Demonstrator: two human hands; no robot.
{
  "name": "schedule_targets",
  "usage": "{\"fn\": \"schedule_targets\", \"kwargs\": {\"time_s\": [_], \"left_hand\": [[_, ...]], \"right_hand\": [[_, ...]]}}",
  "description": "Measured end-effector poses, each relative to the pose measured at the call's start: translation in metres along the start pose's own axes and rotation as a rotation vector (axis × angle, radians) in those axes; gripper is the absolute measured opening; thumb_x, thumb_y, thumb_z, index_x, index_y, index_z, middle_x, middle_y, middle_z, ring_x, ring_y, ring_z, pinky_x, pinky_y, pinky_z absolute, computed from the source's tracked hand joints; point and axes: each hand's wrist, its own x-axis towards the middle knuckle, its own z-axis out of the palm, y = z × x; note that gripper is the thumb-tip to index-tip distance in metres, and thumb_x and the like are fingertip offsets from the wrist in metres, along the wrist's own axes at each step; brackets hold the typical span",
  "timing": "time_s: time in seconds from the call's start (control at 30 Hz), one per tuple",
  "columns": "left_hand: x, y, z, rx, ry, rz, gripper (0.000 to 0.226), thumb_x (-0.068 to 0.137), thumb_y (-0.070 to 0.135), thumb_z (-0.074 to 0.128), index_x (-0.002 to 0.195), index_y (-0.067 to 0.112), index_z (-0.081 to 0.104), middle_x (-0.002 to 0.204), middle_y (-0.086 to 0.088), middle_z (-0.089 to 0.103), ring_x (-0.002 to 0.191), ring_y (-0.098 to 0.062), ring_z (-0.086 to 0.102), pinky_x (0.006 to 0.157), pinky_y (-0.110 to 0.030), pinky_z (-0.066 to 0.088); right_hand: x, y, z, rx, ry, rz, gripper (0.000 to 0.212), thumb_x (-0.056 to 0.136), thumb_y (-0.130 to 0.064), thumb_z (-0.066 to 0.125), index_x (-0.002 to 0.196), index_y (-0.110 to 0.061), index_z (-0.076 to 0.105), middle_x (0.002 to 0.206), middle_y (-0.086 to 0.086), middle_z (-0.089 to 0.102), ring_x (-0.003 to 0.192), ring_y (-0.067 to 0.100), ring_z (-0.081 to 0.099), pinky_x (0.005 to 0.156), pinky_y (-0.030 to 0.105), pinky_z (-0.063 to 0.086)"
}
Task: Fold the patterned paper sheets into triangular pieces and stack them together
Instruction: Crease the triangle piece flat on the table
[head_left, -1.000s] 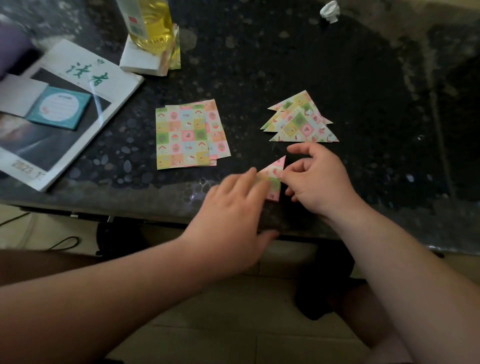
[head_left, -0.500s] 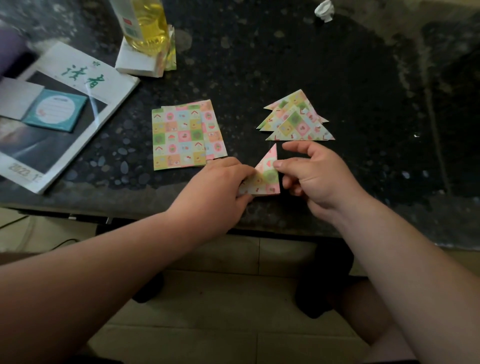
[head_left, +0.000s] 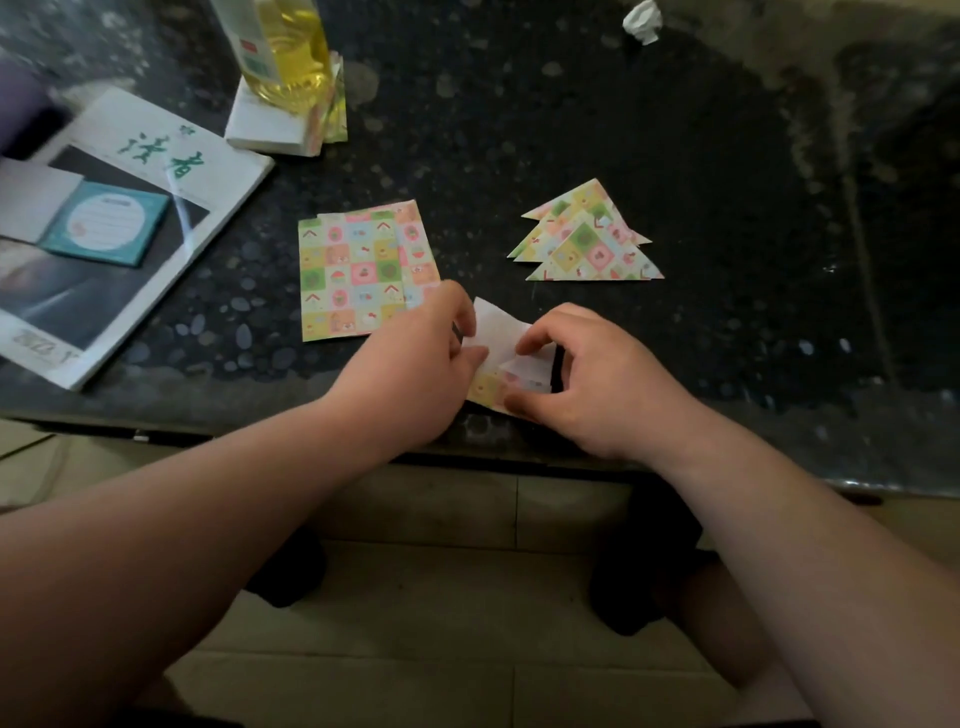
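A small patterned paper piece (head_left: 498, 358), partly opened with its white inner side showing, lies between my hands near the table's front edge. My left hand (head_left: 415, 364) pinches its left side. My right hand (head_left: 592, 374) grips its right side with curled fingers and thumb. A flat stack of patterned paper sheets (head_left: 358, 275) lies just left of and behind my left hand. A pile of folded patterned triangles (head_left: 587, 239) sits behind my right hand, fanned one over another.
A magazine (head_left: 130, 171) with a teal notepad (head_left: 106, 223) on it lies at the left. A yellow oil bottle (head_left: 291, 47) stands on a white pad at the back. A crumpled white scrap (head_left: 643, 21) lies far back. The dark stone table edge (head_left: 260, 415) runs under my wrists.
The folded triangle held between my hands has been opened out, its white inside now showing. Both hands shifted slightly and now hold it from either side.
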Motion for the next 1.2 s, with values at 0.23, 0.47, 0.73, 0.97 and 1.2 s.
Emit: {"fn": "schedule_targets", "kwargs": {"time_s": [0.23, 0.47, 0.73, 0.97, 1.2], "left_hand": [[-0.003, -0.006, -0.007, 0.258, -0.089, 0.087, 0.022, 0.103, 0.035, 0.053, 0.103, 0.028, 0.073, 0.097, 0.012, 0.059, 0.09, -0.009, 0.054, 0.077, -0.028, 0.042], [0.002, -0.004, -0.003, 0.16, -0.13, -0.05, 0.017, 0.099, 0.038, 0.063, 0.083, 0.034, 0.067, 0.081, 0.013, 0.065, 0.076, -0.005, 0.059, 0.062, -0.024, 0.045], [0.005, 0.0, 0.002, 0.216, -0.15, -0.105, 0.016, 0.1, 0.036, 0.06, 0.088, 0.028, 0.065, 0.089, 0.007, 0.066, 0.081, -0.012, 0.061, 0.072, -0.031, 0.053], [0.004, 0.001, 0.002, 0.221, -0.131, -0.121, 0.016, 0.1, 0.036, 0.061, 0.088, 0.028, 0.067, 0.088, 0.007, 0.067, 0.081, -0.013, 0.062, 0.075, -0.033, 0.055], [0.002, 0.003, 0.002, 0.204, -0.114, -0.099, 0.013, 0.1, 0.036, 0.061, 0.094, 0.027, 0.068, 0.09, 0.008, 0.065, 0.083, -0.011, 0.059, 0.077, -0.033, 0.053]], "right_hand": [[0.002, 0.003, 0.004, 0.002, -0.032, -0.018, 0.039, 0.087, -0.054, 0.075, 0.116, -0.03, 0.067, 0.108, -0.014, 0.051, 0.096, 0.007, 0.056, 0.083, 0.03, 0.052], [0.01, 0.0, 0.002, 0.003, -0.051, 0.036, 0.011, 0.091, -0.038, 0.074, 0.1, -0.035, 0.068, 0.097, -0.016, 0.059, 0.089, 0.003, 0.058, 0.073, 0.021, 0.046], [0.01, 0.001, 0.0, 0.106, -0.051, 0.09, 0.017, 0.091, -0.027, 0.077, 0.098, -0.038, 0.066, 0.09, -0.017, 0.064, 0.079, -0.001, 0.059, 0.065, 0.016, 0.042], [0.009, 0.0, 0.004, 0.073, -0.014, 0.109, 0.015, 0.094, -0.024, 0.074, 0.098, -0.037, 0.066, 0.086, -0.017, 0.062, 0.076, 0.0, 0.058, 0.062, 0.014, 0.04], [0.008, -0.001, 0.008, 0.072, 0.019, 0.1, 0.014, 0.094, -0.024, 0.073, 0.105, -0.032, 0.07, 0.087, -0.016, 0.062, 0.079, 0.001, 0.059, 0.069, 0.018, 0.045]]}}
